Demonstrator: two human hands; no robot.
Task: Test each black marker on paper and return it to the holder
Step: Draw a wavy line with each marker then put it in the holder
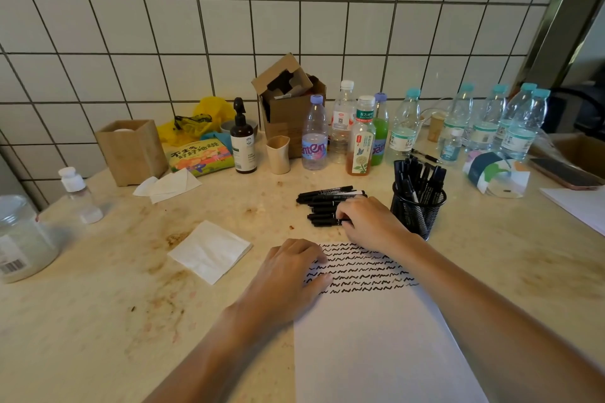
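Fingers (340, 214) on marker (324, 223); stained countertop (131, 288)

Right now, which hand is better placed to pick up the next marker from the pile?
The right hand: its fingers already touch the marker pile, and the holder is beside it. The left hand lies flat on the paper, steadying it.

Beside the mesh holder (419, 206), the right hand (370, 222) is covering the ends of several loose markers (322, 203), hiding whether its fingers are gripping one.
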